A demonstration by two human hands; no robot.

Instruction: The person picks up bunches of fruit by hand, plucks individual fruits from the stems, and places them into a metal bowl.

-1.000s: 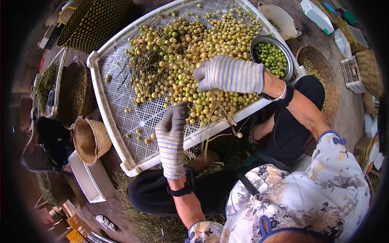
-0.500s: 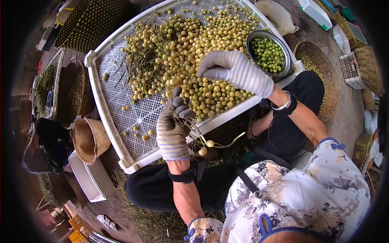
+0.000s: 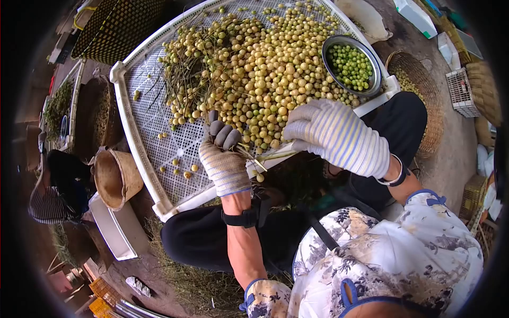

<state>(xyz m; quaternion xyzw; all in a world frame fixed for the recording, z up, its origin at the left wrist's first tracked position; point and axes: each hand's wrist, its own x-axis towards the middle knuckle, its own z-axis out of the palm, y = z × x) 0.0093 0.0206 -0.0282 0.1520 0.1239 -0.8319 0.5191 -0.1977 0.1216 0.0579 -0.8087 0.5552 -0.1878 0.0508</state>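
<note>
A white perforated tray (image 3: 154, 159) filled the upper middle of the frame, propped across the seated person's lap. A heap of small round yellow-green fruit (image 3: 265, 69), tangled with bare twigs on its left side, covered most of the tray. A wicker basket (image 3: 427, 95) sat at the right edge of the frame, and a smaller woven basket (image 3: 114, 177) lay tipped at the left. A metal bowl (image 3: 325, 53) of greener fruit rested on the tray's upper right corner.

The right hand (image 3: 339, 138), in a striped glove, hovered over the tray's near rim at centre right. Its grip was pressed together on one end of a stalk bundle (image 3: 268, 155). The left hand (image 3: 225, 159), gloved alike, sat at lower centre, its grip curled tight round the bundle's other end. The bundle spanned the gap between the hands, right at the tray's near edge, and a fruit or two hung from it below the rim. A few loose fruit (image 3: 183, 170) lay scattered on the bare mesh at lower left.

Because the work sat at the rim, fruit coming off the stalks could drop past the edge onto the ground. A hard tug could also jolt the propped tray and send the heap rolling.
</note>
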